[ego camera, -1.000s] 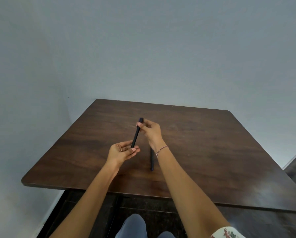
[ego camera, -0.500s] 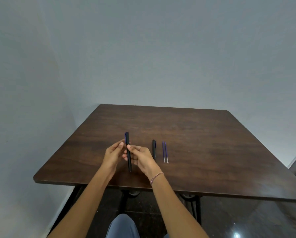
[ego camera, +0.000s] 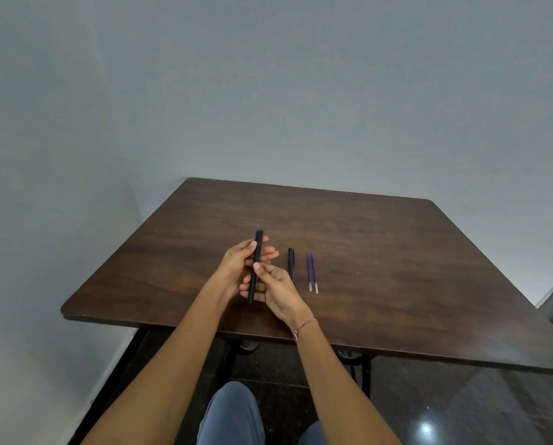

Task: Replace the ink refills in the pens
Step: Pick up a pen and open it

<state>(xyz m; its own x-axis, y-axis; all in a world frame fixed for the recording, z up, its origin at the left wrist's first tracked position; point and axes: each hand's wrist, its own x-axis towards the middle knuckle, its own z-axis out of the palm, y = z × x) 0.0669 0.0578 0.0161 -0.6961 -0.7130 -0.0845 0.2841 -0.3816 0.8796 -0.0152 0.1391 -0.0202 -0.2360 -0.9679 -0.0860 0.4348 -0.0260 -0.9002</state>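
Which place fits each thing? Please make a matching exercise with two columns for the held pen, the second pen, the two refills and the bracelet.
Things:
1. held pen
2. second pen
3. two refills
4. bracelet

Places:
A. on the right wrist
B. lying on the table, farthest right
C. between both hands
D. lying on the table, between the hands and the refills

Pairs: 1-C, 2-D, 3-B, 4-A

Plain bare room, dark wooden table (ego camera: 381, 252) in a corner, blank grey walls (ego camera: 300, 91), glossy dark floor (ego camera: 461, 412)
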